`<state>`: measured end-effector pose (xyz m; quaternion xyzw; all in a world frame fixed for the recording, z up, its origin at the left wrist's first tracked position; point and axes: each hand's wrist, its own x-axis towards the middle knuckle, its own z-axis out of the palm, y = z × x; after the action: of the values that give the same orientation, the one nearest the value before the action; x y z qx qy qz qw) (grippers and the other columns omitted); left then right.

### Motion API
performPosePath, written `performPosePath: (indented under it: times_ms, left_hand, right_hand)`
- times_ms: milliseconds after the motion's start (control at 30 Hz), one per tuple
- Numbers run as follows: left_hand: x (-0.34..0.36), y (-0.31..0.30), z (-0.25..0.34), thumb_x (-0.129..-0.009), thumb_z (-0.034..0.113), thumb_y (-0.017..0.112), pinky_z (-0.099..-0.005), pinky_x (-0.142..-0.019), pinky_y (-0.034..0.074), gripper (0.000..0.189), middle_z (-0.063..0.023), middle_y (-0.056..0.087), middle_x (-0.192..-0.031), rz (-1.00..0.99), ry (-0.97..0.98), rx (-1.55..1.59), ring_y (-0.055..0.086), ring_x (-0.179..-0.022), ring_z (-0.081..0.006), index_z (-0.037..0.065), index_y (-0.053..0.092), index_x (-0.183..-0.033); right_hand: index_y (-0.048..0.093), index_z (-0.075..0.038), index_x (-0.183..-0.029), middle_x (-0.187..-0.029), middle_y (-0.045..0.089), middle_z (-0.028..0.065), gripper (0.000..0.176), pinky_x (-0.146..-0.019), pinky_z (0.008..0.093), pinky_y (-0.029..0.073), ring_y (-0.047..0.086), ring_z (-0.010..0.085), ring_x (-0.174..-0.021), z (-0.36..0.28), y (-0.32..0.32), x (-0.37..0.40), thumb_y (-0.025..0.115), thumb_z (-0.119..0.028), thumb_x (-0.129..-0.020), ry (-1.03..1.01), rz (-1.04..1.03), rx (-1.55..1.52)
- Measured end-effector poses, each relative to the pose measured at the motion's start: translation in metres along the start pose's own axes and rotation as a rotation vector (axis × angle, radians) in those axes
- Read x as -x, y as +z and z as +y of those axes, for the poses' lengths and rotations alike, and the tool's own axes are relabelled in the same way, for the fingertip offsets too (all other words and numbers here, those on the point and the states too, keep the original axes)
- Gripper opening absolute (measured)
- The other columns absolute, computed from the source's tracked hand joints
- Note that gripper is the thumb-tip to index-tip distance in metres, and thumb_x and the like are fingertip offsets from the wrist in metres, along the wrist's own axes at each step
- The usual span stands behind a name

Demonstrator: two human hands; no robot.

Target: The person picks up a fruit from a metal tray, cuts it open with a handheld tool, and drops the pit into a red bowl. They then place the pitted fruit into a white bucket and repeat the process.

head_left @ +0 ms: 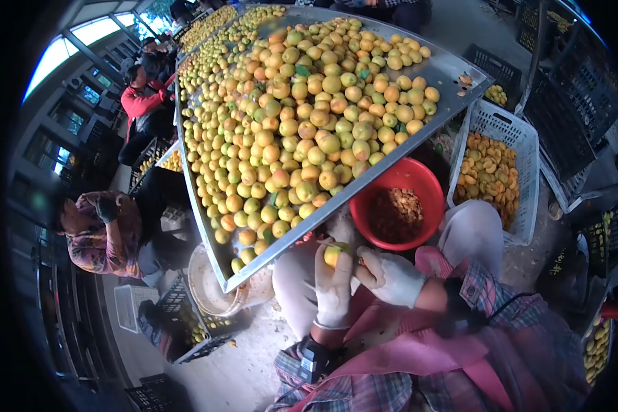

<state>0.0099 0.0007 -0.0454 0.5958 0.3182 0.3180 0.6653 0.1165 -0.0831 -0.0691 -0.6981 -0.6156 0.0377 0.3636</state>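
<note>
In the head view my left hand (332, 292), in a white glove with stained fingertips, is closed around a yellow-green apricot (334, 257). Close beside it on the right, my right hand (393, 277), also gloved, has its fingers curled in toward the fruit. Whatever those fingers hold, if anything, is too small to make out. Just beyond both hands runs the metal edge of a sorting table (309, 225) heaped with whole apricots (302, 130). A red basin (429, 189) with brown pits (404, 204) inside stands in front of my right hand.
A white crate (522, 141) of orange fruit halves (488, 175) stands right of the basin. Below the table's near corner is a white bucket (206, 288). Black crates (202, 329) lie at left. One person (106, 230) sits at left, another in red (141, 96) farther back.
</note>
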Motion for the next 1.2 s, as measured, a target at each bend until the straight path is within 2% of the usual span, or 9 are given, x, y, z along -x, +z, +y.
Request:
performPosePath:
  times_ms: [100,133,267,300,400,667,833,1133,1200]
  left_hand:
    - [-0.002,-0.004,0.0,-0.096,0.022,0.058,-0.0254,-0.076,0.047,0.029,-0.0057,0.059,-0.098,-0.003,0.041,-0.029,0.056,-0.086,-0.011,0.001,0.05,-0.113]
    - [-0.002,-0.006,0.006,-0.096,0.023,0.059,-0.0247,-0.074,0.047,0.029,-0.0053,0.059,-0.095,-0.011,0.014,-0.101,0.056,-0.083,-0.0111,0.001,0.05,-0.112]
    - [-0.001,-0.006,0.013,-0.092,0.023,0.061,-0.0268,-0.067,0.049,0.028,-0.0063,0.061,-0.088,-0.116,0.021,-0.276,0.059,-0.077,-0.0129,0.0,0.053,-0.107]
    - [0.001,-0.005,0.014,-0.092,0.022,0.062,-0.0277,-0.068,0.049,0.028,-0.0069,0.062,-0.089,-0.15,0.034,-0.339,0.059,-0.077,-0.0135,0.0,0.054,-0.106]
    - [0.0,-0.007,0.002,-0.087,0.024,0.067,-0.0295,-0.071,0.05,0.031,-0.0112,0.065,-0.089,-0.203,0.0,-0.324,0.063,-0.08,-0.0179,-0.002,0.058,-0.104]
    - [0.006,-0.002,0.008,-0.088,0.011,0.059,-0.0274,-0.076,0.05,0.03,-0.01,0.064,-0.097,-0.318,0.035,-0.421,0.061,-0.086,-0.0149,-0.005,0.053,-0.113]
    - [0.013,-0.004,0.003,-0.086,0.016,0.064,-0.0323,-0.067,0.052,0.024,-0.0144,0.066,-0.085,-0.276,0.202,-0.411,0.067,-0.074,-0.0258,-0.003,0.059,-0.099]
    - [0.025,0.001,0.016,-0.083,0.015,0.061,-0.0316,-0.079,0.05,0.036,-0.0127,0.063,-0.095,-0.374,0.049,-0.201,0.062,-0.087,-0.0198,-0.005,0.053,-0.111]
    - [0.027,0.003,0.015,-0.083,0.015,0.06,-0.0312,-0.08,0.05,0.037,-0.0122,0.063,-0.096,-0.399,0.021,-0.135,0.062,-0.088,-0.0189,-0.006,0.051,-0.112]
  right_hand:
    - [0.053,-0.003,-0.102,-0.077,0.063,0.0177,0.024,-0.061,0.0466,0.05,0.064,0.0361,-0.074,-0.01,-0.012,-0.005,0.056,-0.023,-0.088,0.276,-0.154,-0.177]
    - [0.053,-0.002,-0.105,-0.063,0.062,0.0184,0.033,-0.054,0.051,0.049,0.063,0.039,-0.059,-0.006,-0.007,-0.004,0.055,-0.029,-0.088,0.191,-0.046,-0.152]
    - [0.048,-0.013,-0.124,-0.107,0.061,0.0191,0.045,-0.048,0.0373,0.049,0.058,0.0256,-0.048,0.01,-0.01,-0.007,0.06,-0.018,-0.081,0.173,-0.188,-0.381]
    - [0.035,-0.02,-0.14,-0.091,0.065,0.0133,0.064,-0.044,0.0312,0.047,0.056,0.0204,-0.046,0.021,-0.004,-0.009,0.059,-0.015,-0.081,-0.311,-0.029,-0.104]
    - [0.031,-0.024,-0.147,-0.077,0.065,0.0099,0.07,-0.045,0.0263,0.048,0.057,0.0152,-0.049,-0.003,-0.048,-0.016,0.06,-0.013,-0.084,0.548,-0.554,-0.73]
    - [0.032,-0.021,-0.146,-0.066,0.058,0.0052,0.067,-0.041,0.0257,0.049,0.058,0.0125,-0.046,0.002,-0.054,-0.007,0.058,-0.007,-0.085,0.524,-0.574,-0.956]
    - [0.038,-0.016,-0.14,-0.09,0.061,0.0113,0.063,-0.041,0.0274,0.049,0.059,0.0145,-0.049,0.001,-0.058,-0.002,0.063,-0.005,-0.082,0.449,-0.58,-0.967]
    - [0.036,-0.014,-0.139,-0.114,0.061,0.0123,0.063,-0.04,0.0266,0.05,0.06,0.0163,-0.048,0.008,-0.046,0.012,0.061,-0.007,-0.082,0.156,-0.416,-0.87]
    - [0.04,-0.013,-0.137,-0.115,0.061,0.0136,0.062,-0.066,0.0338,0.055,0.066,0.0234,-0.075,-0.003,-0.067,0.007,0.064,-0.011,-0.08,0.304,-0.498,-0.907]
